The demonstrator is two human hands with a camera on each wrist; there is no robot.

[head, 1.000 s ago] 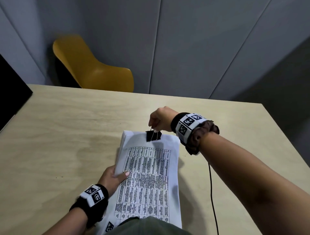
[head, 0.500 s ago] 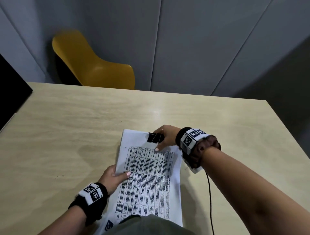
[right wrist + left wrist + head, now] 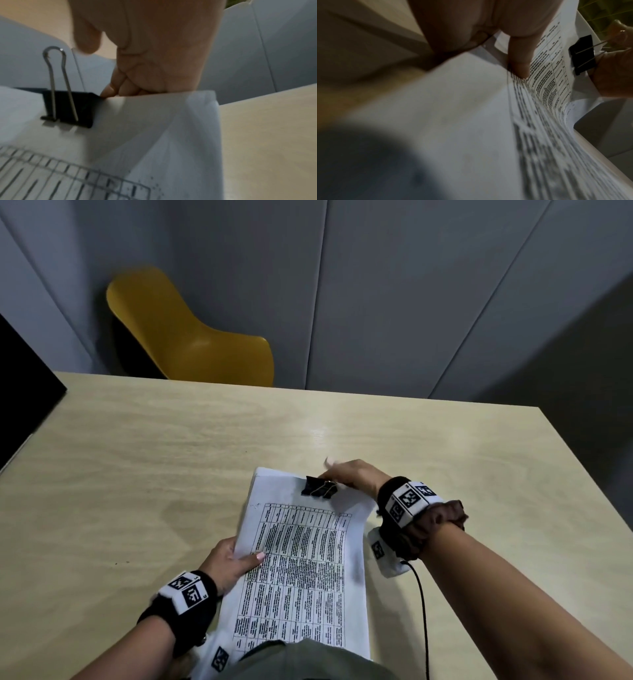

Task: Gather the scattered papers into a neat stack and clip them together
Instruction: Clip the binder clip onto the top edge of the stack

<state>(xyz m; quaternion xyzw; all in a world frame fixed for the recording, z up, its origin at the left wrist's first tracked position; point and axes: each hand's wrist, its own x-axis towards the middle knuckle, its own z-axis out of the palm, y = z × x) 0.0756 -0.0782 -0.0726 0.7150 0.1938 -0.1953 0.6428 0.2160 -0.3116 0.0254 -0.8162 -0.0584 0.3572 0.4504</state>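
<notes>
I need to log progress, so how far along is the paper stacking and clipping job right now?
Done: the printed white papers lie in one stack on the pale wooden table, and the black binder clip grips their far edge. In hand: the left hand holds the stack's left edge; the right hand is at the clip, one wire handle upright. Left: probably only folding the handles and letting go.

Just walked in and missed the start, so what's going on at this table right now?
A person is clipping papers together at a wooden table. The stack of papers is gathered, and a black binder clip sits on its far edge. The left hand holds the stack's left side, thumb on the top sheet. The right hand is at the far edge beside the clip, fingers curled behind the paper. One wire handle stands upright in the right wrist view.
</notes>
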